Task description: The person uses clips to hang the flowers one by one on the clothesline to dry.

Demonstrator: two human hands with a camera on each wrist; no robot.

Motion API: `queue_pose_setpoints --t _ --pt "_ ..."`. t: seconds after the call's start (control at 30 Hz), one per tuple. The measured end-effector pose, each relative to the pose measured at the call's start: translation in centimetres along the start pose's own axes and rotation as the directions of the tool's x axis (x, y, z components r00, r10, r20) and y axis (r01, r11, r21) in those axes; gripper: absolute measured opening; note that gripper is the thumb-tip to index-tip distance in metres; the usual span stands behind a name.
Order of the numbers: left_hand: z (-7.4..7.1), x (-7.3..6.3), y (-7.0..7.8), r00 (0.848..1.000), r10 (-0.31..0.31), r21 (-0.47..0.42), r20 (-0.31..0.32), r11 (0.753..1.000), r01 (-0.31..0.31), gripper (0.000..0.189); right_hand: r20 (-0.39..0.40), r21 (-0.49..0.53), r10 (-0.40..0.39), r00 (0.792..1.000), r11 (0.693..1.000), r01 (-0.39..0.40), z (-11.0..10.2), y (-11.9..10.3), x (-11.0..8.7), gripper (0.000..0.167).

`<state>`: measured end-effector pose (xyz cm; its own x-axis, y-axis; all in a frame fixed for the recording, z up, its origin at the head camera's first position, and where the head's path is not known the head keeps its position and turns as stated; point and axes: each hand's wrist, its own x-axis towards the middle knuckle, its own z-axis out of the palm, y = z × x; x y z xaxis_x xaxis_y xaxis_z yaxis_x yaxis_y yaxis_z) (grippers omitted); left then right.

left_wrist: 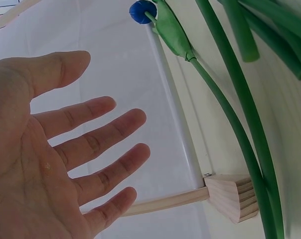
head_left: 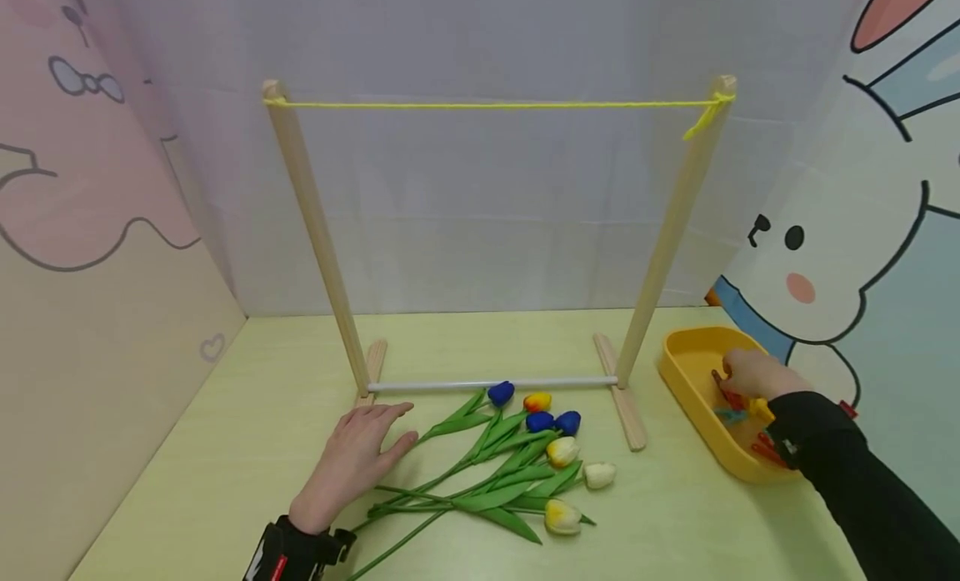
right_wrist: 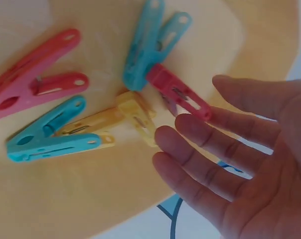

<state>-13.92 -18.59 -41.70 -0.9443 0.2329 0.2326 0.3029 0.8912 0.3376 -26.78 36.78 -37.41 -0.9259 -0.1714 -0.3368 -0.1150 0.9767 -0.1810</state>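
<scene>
Pale yellow-green tabletop [head_left: 202,464]: left hand [head_left: 354,456] spread, holding nothing, beside green-stemmed artificial tulips [head_left: 495,497]. Right hand [right_wrist: 270,164] loosely extended, thumb apart, ungripped, fingertips at red plastic spring clip [right_wrist: 178,91] in rounded yellow plastic tray [head_left: 693,408]; contact unclear.

1. Left grip [head_left: 354,454]: bare hand, fingers [left_wrist: 95,142] extended and spread, thumb [left_wrist: 61,72] set apart.
2. Left wrist [head_left: 291,554]: banded in black.
3. Right grip [head_left: 753,374]: bare hand, fingers [right_wrist: 230,147] nearly straight, thumb [right_wrist: 250,97] apart.
4. Right forearm [head_left: 840,464]: black-sleeved, extended obliquely forward.
</scene>
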Motion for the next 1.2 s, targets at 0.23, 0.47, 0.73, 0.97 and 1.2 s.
queue_pose_setpoints --t 0.23,0.47,0.73,0.97,1.2 --pt "0.3 0.0 0.1 1.000 0.009 -0.013 0.003 1.000 -0.009 0.042 -0.046 -0.010 -0.008 0.999 1.000 0.007 1.2 -0.3 -0.3 0.013" --pt "0.3 0.0 0.0 1.000 0.000 -0.001 0.026 1.000 0.000 0.042 -0.074 -0.020 -0.045 0.996 0.999 0.043 0.5 -0.5 -0.3 0.012" --pt "0.3 0.1 -0.2 0.999 -0.003 -0.011 0.049 1.000 0.003 0.043 -0.176 -0.002 -0.060 0.983 0.998 0.061 -1.1 -1.9 -1.7 0.016" --pt "0.1 0.2 -0.1 0.998 -0.006 -0.014 0.067 1.000 0.007 0.044 -0.335 0.019 -0.124 0.934 0.990 0.138 -2.0 -3.7 -2.8 0.017" --pt "0.0 0.0 -0.4 0.995 -0.024 -0.019 0.099 0.999 0.026 0.042 -0.597 -0.022 -0.282 0.751 0.942 0.336 -2.0 -8.5 -4.3 0.012"
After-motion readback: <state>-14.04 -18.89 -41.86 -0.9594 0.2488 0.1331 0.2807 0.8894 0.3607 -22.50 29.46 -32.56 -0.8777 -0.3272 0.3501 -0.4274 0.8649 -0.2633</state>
